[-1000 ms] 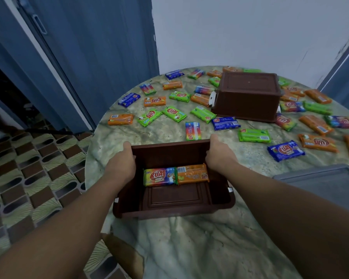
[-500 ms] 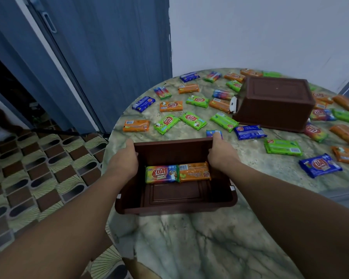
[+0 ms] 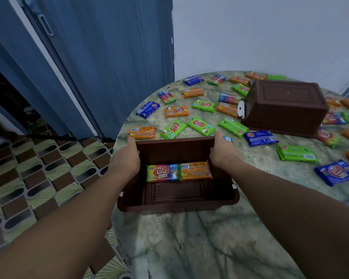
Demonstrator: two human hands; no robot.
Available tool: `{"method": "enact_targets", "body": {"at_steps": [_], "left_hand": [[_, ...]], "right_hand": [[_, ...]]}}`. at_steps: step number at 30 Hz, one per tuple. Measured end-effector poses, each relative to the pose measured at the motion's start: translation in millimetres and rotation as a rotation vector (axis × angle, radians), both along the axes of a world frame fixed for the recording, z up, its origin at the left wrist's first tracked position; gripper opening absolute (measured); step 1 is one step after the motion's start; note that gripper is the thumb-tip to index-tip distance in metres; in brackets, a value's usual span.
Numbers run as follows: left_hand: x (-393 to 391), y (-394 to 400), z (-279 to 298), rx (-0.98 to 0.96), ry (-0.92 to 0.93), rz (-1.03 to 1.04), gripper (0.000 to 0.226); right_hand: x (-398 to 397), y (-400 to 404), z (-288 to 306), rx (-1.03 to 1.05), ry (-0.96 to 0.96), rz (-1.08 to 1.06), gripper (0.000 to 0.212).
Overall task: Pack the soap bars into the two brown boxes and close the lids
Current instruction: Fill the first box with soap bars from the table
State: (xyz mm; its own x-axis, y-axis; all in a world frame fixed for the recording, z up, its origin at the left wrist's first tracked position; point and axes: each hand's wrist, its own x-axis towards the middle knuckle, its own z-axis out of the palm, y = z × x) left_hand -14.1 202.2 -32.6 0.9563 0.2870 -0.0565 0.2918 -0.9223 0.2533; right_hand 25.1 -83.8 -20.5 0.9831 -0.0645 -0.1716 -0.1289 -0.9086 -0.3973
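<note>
An open brown box (image 3: 177, 206) sits at the near left of the round marble table (image 3: 210, 248). My left hand (image 3: 127, 158) grips its left wall and my right hand (image 3: 222, 154) grips its right wall, both near the far corners. Inside lie two soap bars side by side: a rainbow-wrapped bar (image 3: 162, 173) and an orange bar (image 3: 195, 171). A second brown box (image 3: 284, 107) stands at the far right with its flat top face up. Several loose soap bars in green, orange, blue and rainbow wrappers lie across the table.
The table edge curves just left of the open box; beyond it is a patterned tile floor (image 3: 28, 188). A blue folding door (image 3: 89, 57) and a white wall (image 3: 260, 33) stand behind. Bare marble lies in front of the open box.
The view has swung left, so the table and boxes sit further right in frame. Both hands still hold the open box's side walls; the two bars inside have not shifted.
</note>
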Motion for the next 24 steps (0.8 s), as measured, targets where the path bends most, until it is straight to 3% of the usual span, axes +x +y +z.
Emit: {"method": "enact_targets", "body": {"at_steps": [6, 9, 13, 16, 21, 24], "left_hand": [[10, 4, 3, -0.021, 0.041, -0.019, 0.026], [10, 0, 7, 0.007, 0.058, 0.010, 0.039], [10, -25, 30, 0.046, -0.182, 0.039, 0.050], [27, -50, 47, 0.039, -0.241, -0.041, 0.045], [59, -74, 54, -0.117, -0.182, -0.237, 0.015], [85, -79, 52, -0.108, -0.141, -0.287, 0.011]], "right_hand": [[4, 4, 1, 0.015, -0.006, -0.007, 0.032], [7, 1, 5, 0.070, 0.006, 0.003, 0.034], [11, -1, 9, 0.154, -0.057, 0.000, 0.048], [18, -3, 15, 0.216, -0.107, -0.021, 0.049], [38, -10, 24, 0.254, -0.070, -0.050, 0.038], [50, -16, 29, 0.288, -0.003, -0.071, 0.036]]}}
